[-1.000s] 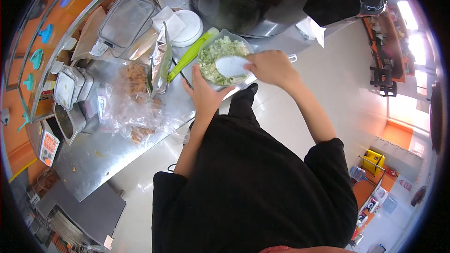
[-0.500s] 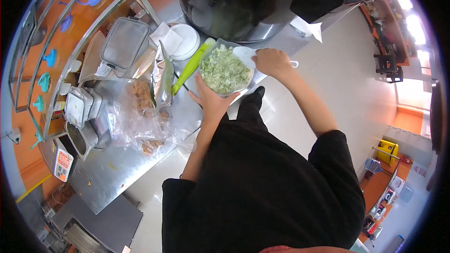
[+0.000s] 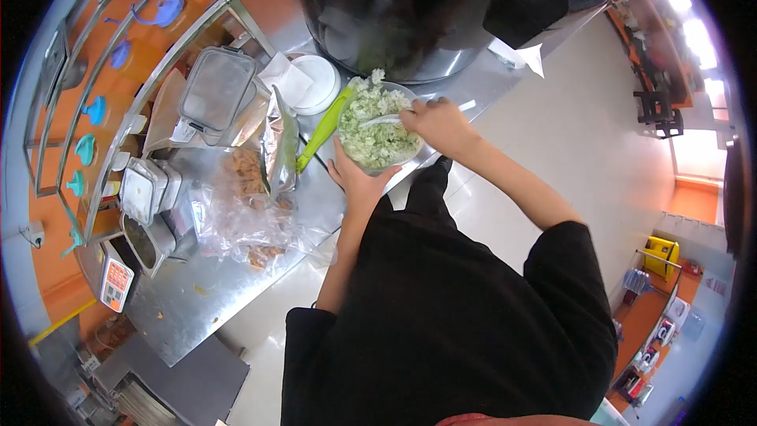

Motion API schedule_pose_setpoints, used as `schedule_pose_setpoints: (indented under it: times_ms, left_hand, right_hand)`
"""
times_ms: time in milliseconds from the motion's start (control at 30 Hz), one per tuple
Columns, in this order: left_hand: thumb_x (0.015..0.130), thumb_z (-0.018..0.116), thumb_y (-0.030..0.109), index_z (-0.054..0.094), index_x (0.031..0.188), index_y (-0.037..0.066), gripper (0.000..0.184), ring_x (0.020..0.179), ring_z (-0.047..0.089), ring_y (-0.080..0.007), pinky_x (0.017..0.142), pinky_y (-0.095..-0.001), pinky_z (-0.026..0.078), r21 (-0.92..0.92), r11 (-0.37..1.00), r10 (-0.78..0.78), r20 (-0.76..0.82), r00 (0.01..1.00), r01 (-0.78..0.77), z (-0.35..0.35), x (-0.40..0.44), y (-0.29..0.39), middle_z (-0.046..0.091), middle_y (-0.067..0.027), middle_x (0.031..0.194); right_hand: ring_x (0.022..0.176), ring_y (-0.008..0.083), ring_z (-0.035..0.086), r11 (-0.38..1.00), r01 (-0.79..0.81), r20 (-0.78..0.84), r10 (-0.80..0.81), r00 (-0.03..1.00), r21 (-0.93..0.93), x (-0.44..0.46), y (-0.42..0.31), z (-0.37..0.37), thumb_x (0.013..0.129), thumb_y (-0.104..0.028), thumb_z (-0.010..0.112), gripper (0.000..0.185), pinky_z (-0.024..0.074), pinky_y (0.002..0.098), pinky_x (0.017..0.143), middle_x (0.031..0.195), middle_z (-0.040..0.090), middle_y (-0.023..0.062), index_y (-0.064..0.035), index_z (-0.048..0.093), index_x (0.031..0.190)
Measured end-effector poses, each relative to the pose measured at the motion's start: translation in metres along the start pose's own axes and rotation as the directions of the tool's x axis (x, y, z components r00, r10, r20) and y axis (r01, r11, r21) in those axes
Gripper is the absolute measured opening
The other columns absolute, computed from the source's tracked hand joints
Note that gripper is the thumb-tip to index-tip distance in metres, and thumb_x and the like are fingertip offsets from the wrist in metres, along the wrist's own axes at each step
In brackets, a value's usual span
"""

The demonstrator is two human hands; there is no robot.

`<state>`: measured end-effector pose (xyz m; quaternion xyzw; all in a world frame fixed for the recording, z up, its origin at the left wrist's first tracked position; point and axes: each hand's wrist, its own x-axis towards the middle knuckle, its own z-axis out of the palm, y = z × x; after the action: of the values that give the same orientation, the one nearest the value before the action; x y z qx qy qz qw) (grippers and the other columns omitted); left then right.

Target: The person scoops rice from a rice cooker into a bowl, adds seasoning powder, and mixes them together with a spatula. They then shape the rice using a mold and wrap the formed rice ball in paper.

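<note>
A clear bowl (image 3: 364, 159) of white rice mixed with green bits (image 3: 371, 142) sits near the counter's edge. My left hand (image 3: 359, 176) is cupped round its near left side, fingers spread along the wall. In my right hand (image 3: 441, 125) is a white rice paddle (image 3: 383, 120), gripped in a closed fist. Its blade is in the rice, seen nearly edge-on, and the handle end sticks out on the right. Some rice is heaped up at the bowl's far rim. A lime-green utensil (image 3: 323, 130) lies just left of the bowl.
A large black cooker (image 3: 394, 24) stands right behind the bowl. To the left are a white round lid (image 3: 319, 83), an open foil pouch (image 3: 280, 142), plastic bags of brown food (image 3: 244, 213), lidded containers (image 3: 217, 95) and a scale (image 3: 117, 284). A metal rack (image 3: 162, 63) borders the counter.
The paddle has gone from lying flat at the bowl's right side to edge-on in the rice. Rice has been pushed up toward the far rim. My left hand still steadies the bowl.
</note>
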<state>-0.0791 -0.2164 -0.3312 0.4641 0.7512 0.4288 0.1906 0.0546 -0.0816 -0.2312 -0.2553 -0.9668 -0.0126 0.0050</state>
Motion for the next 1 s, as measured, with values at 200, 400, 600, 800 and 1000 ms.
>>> schedule_pose_setpoints:
  times_ms: [200, 400, 600, 800, 1000]
  left_hand:
    - [0.049, 0.073, 0.056, 0.009, 0.131, -0.003, 0.119, 0.126, 0.019, -0.0321, 0.096, -0.0561, 0.005, 0.032, 0.999, 0.0, 0.037, 0.999, -0.002, -0.001, 0.001, 0.002, 0.019, -0.0219, 0.135]
    - [0.05, 0.078, 0.042, 0.01, 0.13, -0.004, 0.115, 0.126, 0.019, -0.0314, 0.098, -0.0546, 0.002, 0.029, 0.996, -0.085, 0.077, 0.993, 0.083, -0.008, 0.002, 0.015, 0.019, -0.0218, 0.135]
    - [0.054, 0.076, 0.034, 0.011, 0.131, -0.002, 0.107, 0.125, 0.019, -0.0303, 0.098, -0.0536, -0.002, -0.023, 0.995, -0.094, 0.07, 0.993, 0.096, -0.014, -0.003, 0.017, 0.023, -0.0208, 0.133]
    - [0.07, 0.058, 0.014, 0.038, 0.118, 0.002, 0.053, 0.111, 0.036, -0.0353, 0.096, -0.0464, 0.019, 0.131, 0.985, 0.104, 0.063, 0.993, -0.111, -0.047, -0.002, 0.0, 0.042, -0.0185, 0.117]
    - [0.075, 0.049, 0.001, 0.053, 0.1, 0.003, 0.025, 0.094, 0.046, -0.0313, 0.079, -0.0375, 0.037, 0.165, 0.949, 0.27, 0.007, 0.963, -0.267, -0.062, 0.074, -0.003, 0.051, -0.015, 0.1]
  right_hand:
    - [0.064, 0.0253, 0.06, 0.993, -0.082, 0.176, 0.067, 0.982, 0.08, -0.002, -0.016, -0.029, 0.078, -0.017, 0.05, 0.013, 0.046, 0.0367, 0.058, 0.071, 0.057, 0.0103, -0.0064, 0.05, 0.085]
    - [0.074, 0.0298, 0.06, 0.878, -0.43, 0.45, 0.304, 0.84, 0.21, 0.007, -0.017, -0.008, 0.085, -0.029, 0.043, 0.027, 0.046, 0.0424, 0.063, 0.078, 0.062, 0.0146, -0.0059, 0.054, 0.092]
    - [0.079, 0.0324, 0.059, 0.819, -0.519, 0.389, 0.408, 0.826, 0.244, 0.001, 0.0, -0.02, 0.084, -0.029, 0.042, 0.029, 0.0458, 0.0432, 0.067, 0.083, 0.061, 0.0154, -0.0068, 0.054, 0.097]
    - [0.079, 0.0346, 0.058, 0.724, -0.616, 0.486, 0.435, 0.758, 0.312, -0.035, -0.012, 0.001, 0.086, -0.033, 0.04, 0.031, 0.0447, 0.0445, 0.067, 0.082, 0.06, 0.0172, -0.007, 0.052, 0.098]
    - [0.082, 0.0347, 0.057, 0.616, -0.727, 0.515, 0.536, 0.669, 0.303, -0.058, -0.004, 0.003, 0.086, -0.037, 0.04, 0.036, 0.0436, 0.0441, 0.07, 0.084, 0.059, 0.0187, -0.0052, 0.054, 0.096]
